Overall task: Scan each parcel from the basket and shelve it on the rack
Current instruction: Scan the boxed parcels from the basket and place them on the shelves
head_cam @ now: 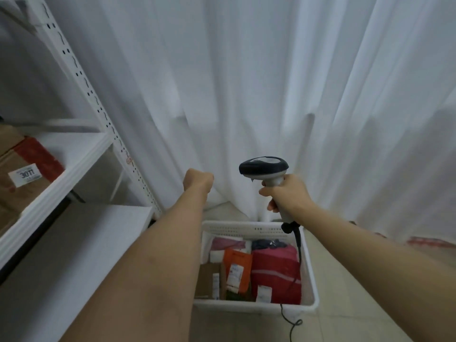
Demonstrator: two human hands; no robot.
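right hand (287, 193) is up at centre right of the frame, fingers wrapped tight round the grey handle of the barcode scanner (266, 172), its dark head pointing toward the left of the frame. the scanner's black cable (297, 243) drops from the handle base, runs down over the basket's contents and spills over the near rim onto the pale floor (357, 304). left hand (198, 180) is stretched out at centre frame, seen from the back, fingers curled under into a fist and holding nothing that shows. below and between the two forearms sits the white basket (309, 275) at lower centre, on the floor against the white curtain (246, 82). inside it, parcels packed side by side: a red parcel (276, 272) with a white label on the right of the basket, an orange parcel (237, 267) just beside it in the middle, a brown cardboard parcel (209, 277) to the left, partly hidden by the left forearm, and a pink one and a dark one at the far end. along the left edge of the frame stands the white rack (81, 154), and on its shelf at middle left rests a cardboard box (22, 178) with red tape and a white label reading 3077.
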